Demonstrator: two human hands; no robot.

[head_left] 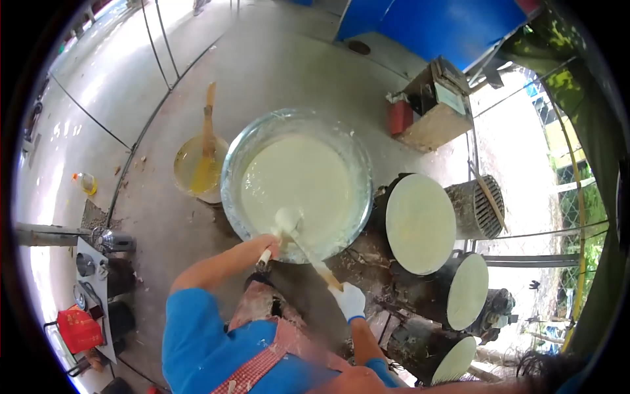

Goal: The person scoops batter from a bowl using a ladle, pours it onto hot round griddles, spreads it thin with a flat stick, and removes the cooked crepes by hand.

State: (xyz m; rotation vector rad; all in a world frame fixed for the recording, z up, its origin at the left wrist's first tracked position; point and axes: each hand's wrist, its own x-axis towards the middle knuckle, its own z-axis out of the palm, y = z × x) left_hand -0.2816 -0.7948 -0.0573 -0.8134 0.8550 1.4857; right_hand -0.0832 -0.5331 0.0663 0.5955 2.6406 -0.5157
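Observation:
A wide metal basin (231,164) holds pale, thick batter (298,174). At its near rim my bare left hand (268,244) is closed around the handle of a ladle (287,218), whose coated bowl is over the batter. My right hand (350,301), in a white glove, grips the wooden handle of a long scraper (315,261). The scraper's far end meets the ladle bowl or lies very close to it; I cannot tell which. Batter coats both tools there.
On the right stand three round griddles, a large one (421,223), a middle one (468,292) and a small one (454,361), each with a pale layer on top. Left of the basin, a bucket (187,187) of yellow liquid holds a wooden-handled brush (209,125). An oil bottle (85,183) stands far left.

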